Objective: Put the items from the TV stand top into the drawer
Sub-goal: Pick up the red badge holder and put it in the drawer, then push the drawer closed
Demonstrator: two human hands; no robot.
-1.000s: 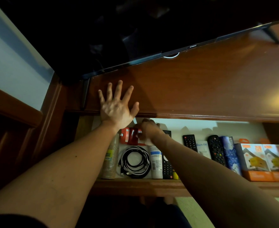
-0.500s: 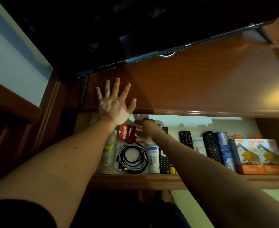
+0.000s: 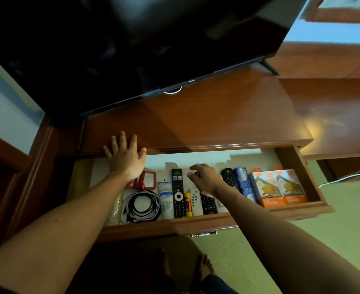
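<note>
My left hand lies flat, fingers spread and holding nothing, on the front edge of the stand top, with the palm hanging over the lip above the open drawer. Behind it the TV leans over the back of the top; the wood from my fingers rightward to the corner is bare.

In the drawer, at the left wall, a bottle lies partly under my forearm. Next comes a red card holder, touching my wrist, and in front of it a coil of cables against the front wall. A white tube lies just beside the coil, then a long black remote, a yellow marker and a white remote, all packed side by side.

My right hand hovers over the middle of the drawer, fingers loosely curled and open; something small and dark shows at the fingertips, and I cannot tell whether I am pinching it. Under that wrist lies another black remote. Past it sit a rounded black remote, a blue patterned pack and two orange boxes tight to the right wall.

Open room remains along the pale drawer floor at the back, behind the row, and in the back left corner beneath my left palm.
</note>
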